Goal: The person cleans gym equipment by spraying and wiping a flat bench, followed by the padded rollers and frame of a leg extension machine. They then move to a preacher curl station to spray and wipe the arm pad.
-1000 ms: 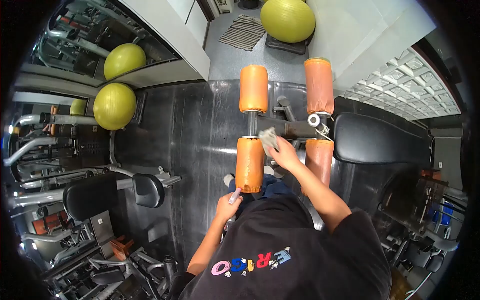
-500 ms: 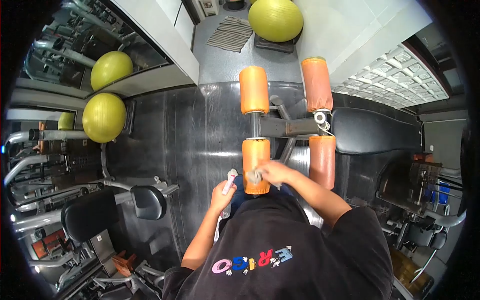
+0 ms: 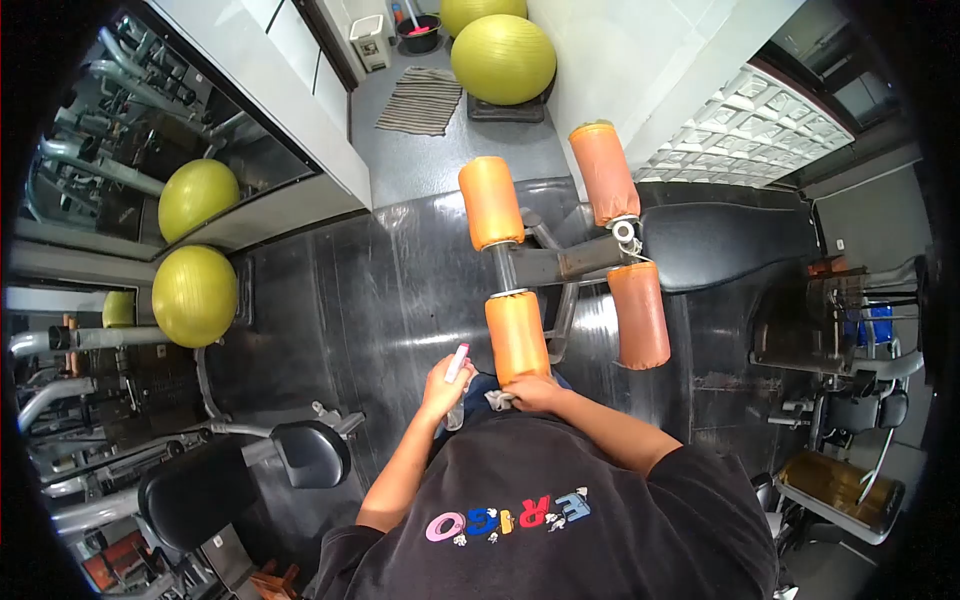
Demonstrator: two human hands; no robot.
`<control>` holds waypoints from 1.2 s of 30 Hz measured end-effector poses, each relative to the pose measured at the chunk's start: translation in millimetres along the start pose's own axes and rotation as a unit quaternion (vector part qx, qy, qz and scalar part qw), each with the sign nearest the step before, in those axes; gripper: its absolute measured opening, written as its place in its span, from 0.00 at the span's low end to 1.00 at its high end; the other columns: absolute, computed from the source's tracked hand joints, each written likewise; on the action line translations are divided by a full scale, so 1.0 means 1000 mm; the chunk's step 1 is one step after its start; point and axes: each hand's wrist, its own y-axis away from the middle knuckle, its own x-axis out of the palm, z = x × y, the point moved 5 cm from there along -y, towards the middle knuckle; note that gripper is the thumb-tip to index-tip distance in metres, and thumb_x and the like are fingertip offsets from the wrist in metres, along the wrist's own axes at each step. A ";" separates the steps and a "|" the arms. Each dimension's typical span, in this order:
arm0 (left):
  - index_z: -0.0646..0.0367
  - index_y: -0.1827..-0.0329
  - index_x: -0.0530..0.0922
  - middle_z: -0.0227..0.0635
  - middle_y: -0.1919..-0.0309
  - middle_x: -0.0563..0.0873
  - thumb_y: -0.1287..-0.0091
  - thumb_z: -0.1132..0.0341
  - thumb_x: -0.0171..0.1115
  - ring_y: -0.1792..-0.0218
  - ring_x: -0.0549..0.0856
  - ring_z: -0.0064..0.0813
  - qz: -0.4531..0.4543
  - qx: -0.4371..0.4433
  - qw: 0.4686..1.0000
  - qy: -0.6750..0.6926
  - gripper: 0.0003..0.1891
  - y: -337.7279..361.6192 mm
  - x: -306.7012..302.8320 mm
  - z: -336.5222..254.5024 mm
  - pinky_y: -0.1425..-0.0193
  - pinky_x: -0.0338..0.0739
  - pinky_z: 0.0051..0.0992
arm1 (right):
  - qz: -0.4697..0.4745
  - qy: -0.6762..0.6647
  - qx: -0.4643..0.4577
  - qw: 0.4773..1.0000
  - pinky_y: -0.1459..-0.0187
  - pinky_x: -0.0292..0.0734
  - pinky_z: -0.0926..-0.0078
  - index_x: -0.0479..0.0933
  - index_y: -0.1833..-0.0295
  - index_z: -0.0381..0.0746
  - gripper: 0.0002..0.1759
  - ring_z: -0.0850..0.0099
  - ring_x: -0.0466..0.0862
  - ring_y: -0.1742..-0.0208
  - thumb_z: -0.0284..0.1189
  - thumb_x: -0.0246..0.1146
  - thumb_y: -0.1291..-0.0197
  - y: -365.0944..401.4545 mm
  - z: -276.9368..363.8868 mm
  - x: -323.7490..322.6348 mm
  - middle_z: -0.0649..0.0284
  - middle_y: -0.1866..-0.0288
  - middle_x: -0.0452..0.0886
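Observation:
My left hand (image 3: 440,387) is closed around a spray bottle (image 3: 457,362) with a white and pink top; its clear lower part shows below the fingers. My right hand (image 3: 535,393) is closed on a pale cloth (image 3: 498,400), at the near end of an orange foam roller pad (image 3: 517,335). The fingers are partly hidden there. Farther along the same bar is a second orange roller pad (image 3: 491,203). To the right, two faded reddish roller pads (image 3: 640,315) flank the bench frame.
A black padded bench (image 3: 735,245) extends right from the rollers. Yellow-green exercise balls (image 3: 503,60) stand at the back and at the left (image 3: 195,297). A striped mat (image 3: 420,100) lies on the floor. Weight machines (image 3: 190,495) line the left, and more equipment stands at right.
My right hand, with the cloth, has moved down from the upper side of the near orange pad to its near end. The view has shifted and turned slightly. My left hand still holds the bottle.

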 end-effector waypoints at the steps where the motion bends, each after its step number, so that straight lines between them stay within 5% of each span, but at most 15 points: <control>1: 0.61 0.57 0.82 0.33 0.68 0.86 0.35 0.65 0.63 0.72 0.84 0.22 0.005 0.004 1.000 0.001 0.10 -0.002 -0.004 0.001 0.65 0.78 0.24 | -0.004 0.002 0.005 1.000 0.48 0.80 0.55 0.81 0.56 0.41 0.12 0.52 0.84 0.53 0.33 0.60 0.45 0.001 -0.004 -0.003 0.52 0.57 0.84; 3: 0.62 0.49 0.82 0.33 0.57 0.87 0.32 0.62 0.63 0.57 0.86 0.23 0.082 -0.060 0.995 0.012 0.15 -0.004 -0.006 0.009 0.59 0.83 0.26 | -0.007 -0.114 0.073 0.991 0.48 0.80 0.55 0.80 0.55 0.40 0.13 0.51 0.85 0.53 0.32 0.59 0.45 0.001 -0.016 -0.024 0.51 0.55 0.85; 5: 0.62 0.48 0.82 0.33 0.57 0.87 0.32 0.63 0.63 0.57 0.85 0.23 0.099 -0.058 0.993 0.003 0.14 -0.007 -0.006 0.014 0.59 0.83 0.26 | -0.096 -0.119 0.073 0.986 0.45 0.80 0.58 0.80 0.43 0.41 0.21 0.51 0.84 0.48 0.30 0.59 0.43 -0.003 -0.017 -0.079 0.49 0.49 0.84; 7: 0.60 0.59 0.82 0.31 0.69 0.87 0.35 0.63 0.64 0.72 0.84 0.20 0.083 -0.052 0.995 0.017 0.09 -0.010 -0.003 0.016 0.64 0.78 0.25 | -0.197 -0.034 0.157 0.967 0.43 0.78 0.55 0.78 0.39 0.41 0.23 0.51 0.82 0.45 0.29 0.59 0.42 -0.023 -0.056 -0.103 0.50 0.46 0.83; 11: 0.59 0.60 0.81 0.31 0.70 0.86 0.35 0.62 0.65 0.72 0.84 0.20 0.112 -0.053 0.991 -0.050 0.10 -0.013 0.006 0.024 0.65 0.78 0.25 | -0.345 -0.021 0.191 0.919 0.45 0.77 0.52 0.77 0.44 0.40 0.19 0.47 0.80 0.48 0.28 0.58 0.42 -0.049 -0.082 -0.150 0.52 0.49 0.78; 13: 0.58 0.59 0.81 0.31 0.71 0.86 0.34 0.61 0.65 0.72 0.84 0.21 0.130 -0.008 0.986 -0.107 0.10 -0.015 0.010 0.025 0.65 0.77 0.25 | -0.339 -0.045 0.232 0.911 0.43 0.76 0.50 0.77 0.44 0.41 0.19 0.48 0.79 0.44 0.25 0.58 0.43 -0.051 -0.086 -0.138 0.53 0.46 0.77; 16: 0.58 0.60 0.81 0.31 0.72 0.86 0.34 0.60 0.65 0.72 0.84 0.21 0.155 -0.053 0.985 -0.045 0.10 -0.011 0.014 0.021 0.65 0.78 0.25 | -0.339 -0.006 0.203 0.919 0.37 0.71 0.47 0.77 0.43 0.44 0.23 0.47 0.73 0.37 0.20 0.60 0.46 -0.031 -0.056 -0.095 0.55 0.39 0.74; 23: 0.58 0.53 0.81 0.30 0.66 0.85 0.32 0.57 0.65 0.70 0.84 0.22 0.172 -0.072 0.981 -0.050 0.14 -0.014 0.022 0.021 0.62 0.81 0.26 | -0.254 -0.019 0.207 0.945 0.40 0.75 0.55 0.81 0.47 0.47 0.21 0.51 0.74 0.40 0.22 0.63 0.48 0.026 -0.005 -0.047 0.58 0.40 0.74; 29: 0.57 0.56 0.81 0.29 0.68 0.85 0.32 0.56 0.64 0.68 0.84 0.21 0.145 -0.087 0.982 -0.079 0.14 -0.015 0.046 0.001 0.61 0.81 0.27 | -0.297 -0.123 0.264 0.909 0.40 0.74 0.53 0.79 0.43 0.44 0.21 0.48 0.77 0.42 0.22 0.59 0.43 0.046 -0.081 -0.036 0.54 0.41 0.77; 33: 0.57 0.48 0.82 0.32 0.64 0.87 0.33 0.56 0.64 0.64 0.86 0.24 0.141 -0.053 0.987 -0.049 0.17 -0.016 0.067 -0.005 0.58 0.80 0.28 | -0.194 -0.127 0.254 0.939 0.31 0.70 0.59 0.74 0.34 0.38 0.29 0.50 0.73 0.31 0.21 0.55 0.45 0.044 -0.139 -0.031 0.47 0.35 0.76; 36: 0.55 0.42 0.82 0.36 0.62 0.89 0.34 0.55 0.63 0.59 0.87 0.28 0.145 -0.094 0.981 -0.089 0.21 -0.017 0.082 -0.004 0.53 0.80 0.30 | -0.326 -0.148 0.216 0.908 0.38 0.74 0.59 0.75 0.40 0.33 0.24 0.47 0.77 0.40 0.20 0.57 0.45 0.023 -0.141 -0.081 0.46 0.44 0.78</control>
